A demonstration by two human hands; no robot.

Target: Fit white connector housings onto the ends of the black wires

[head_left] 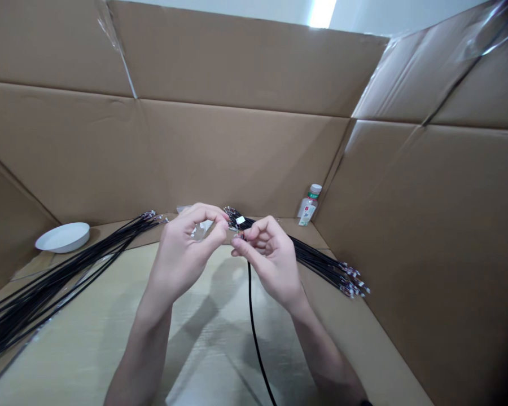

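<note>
In the middle of the view my right hand (273,259) pinches the end of a black cable (254,321) between thumb and fingers. Fine coloured wires show at its fingertips, and the cable hangs down towards the front edge. My left hand (186,248) is closed in a pinch just left of it, thumb and forefinger meeting; what lies between them is too small to make out. A small white piece (240,220) shows just above the right fingertips; whether it belongs to this cable I cannot tell.
A bundle of black cables (68,276) lies along the left, another bundle (317,259) at the back right. A white bowl (63,238) sits at the far left. A labelled bottle (309,206) stands in the right corner. Cardboard walls (237,152) enclose the table (118,316).
</note>
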